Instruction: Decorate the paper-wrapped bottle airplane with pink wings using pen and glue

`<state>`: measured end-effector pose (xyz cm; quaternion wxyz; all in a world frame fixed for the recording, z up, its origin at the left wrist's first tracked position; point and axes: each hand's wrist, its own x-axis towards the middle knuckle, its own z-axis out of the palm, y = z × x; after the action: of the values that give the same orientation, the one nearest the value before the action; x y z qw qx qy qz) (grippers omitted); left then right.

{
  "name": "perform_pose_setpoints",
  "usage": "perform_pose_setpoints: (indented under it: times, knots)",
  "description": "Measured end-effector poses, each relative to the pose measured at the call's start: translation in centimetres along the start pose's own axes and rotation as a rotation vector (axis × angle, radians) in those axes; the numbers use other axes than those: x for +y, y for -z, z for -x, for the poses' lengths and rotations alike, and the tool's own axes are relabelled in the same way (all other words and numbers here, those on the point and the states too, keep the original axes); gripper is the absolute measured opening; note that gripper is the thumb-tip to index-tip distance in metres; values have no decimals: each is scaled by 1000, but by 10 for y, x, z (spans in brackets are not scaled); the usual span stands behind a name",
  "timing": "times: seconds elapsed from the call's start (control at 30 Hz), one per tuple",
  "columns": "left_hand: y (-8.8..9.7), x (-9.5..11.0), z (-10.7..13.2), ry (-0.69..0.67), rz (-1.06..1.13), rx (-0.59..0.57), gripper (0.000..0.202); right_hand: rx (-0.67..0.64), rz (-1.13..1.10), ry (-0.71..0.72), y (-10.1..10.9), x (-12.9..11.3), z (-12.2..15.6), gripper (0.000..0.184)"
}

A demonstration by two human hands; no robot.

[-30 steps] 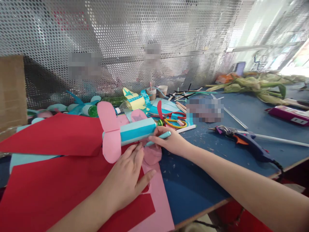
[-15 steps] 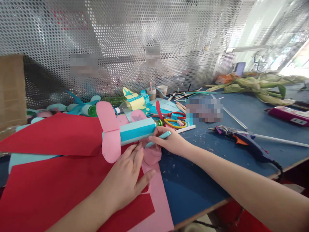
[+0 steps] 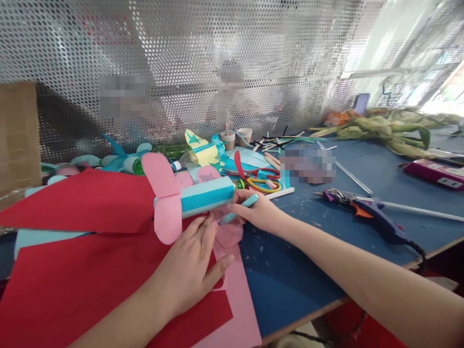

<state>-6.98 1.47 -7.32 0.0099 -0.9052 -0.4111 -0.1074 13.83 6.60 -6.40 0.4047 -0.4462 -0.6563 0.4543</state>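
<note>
My right hand (image 3: 255, 210) is closed around a light blue marker pen (image 3: 241, 208), whose tip points down-left toward a pink paper shape. My left hand (image 3: 194, 258) lies flat with fingers stretched, over red paper (image 3: 90, 280) and pink paper (image 3: 237, 295). Just beyond my fingers rests a paper-wrapped bottle (image 3: 208, 195) in light and darker blue, with a pink paper wing piece (image 3: 166, 198) at its left end. The pen's tip and the part of the pink shape under my fingers are partly hidden.
Scissors (image 3: 266, 184) with yellow and red handles lie behind my right hand. A blue glue gun (image 3: 369, 210) lies on the blue table (image 3: 290, 270) to the right, near a purple box (image 3: 435, 173). A yellow paper-covered bottle (image 3: 206, 153) and corn husks (image 3: 391, 130) are at the back.
The marker in my right hand has shifted slightly, its tip moving a little down and right. My left hand stays in place.
</note>
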Motion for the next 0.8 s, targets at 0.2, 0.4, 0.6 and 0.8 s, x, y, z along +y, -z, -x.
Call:
perform_pose_setpoints:
  times: [0.2, 0.4, 0.6, 0.8]
  knots:
    - [3, 2, -1, 0, -1, -15, 64, 2, 10, 9, 1, 0, 0, 16]
    - [1, 1, 0, 0, 9, 8, 63, -9, 11, 12, 1, 0, 0, 16]
    - [-1, 1, 0, -8, 4, 22, 63, 5, 29, 30, 1, 2, -1, 15]
    - [2, 2, -2, -4, -16, -3, 64, 17, 36, 36, 1, 1, -1, 17]
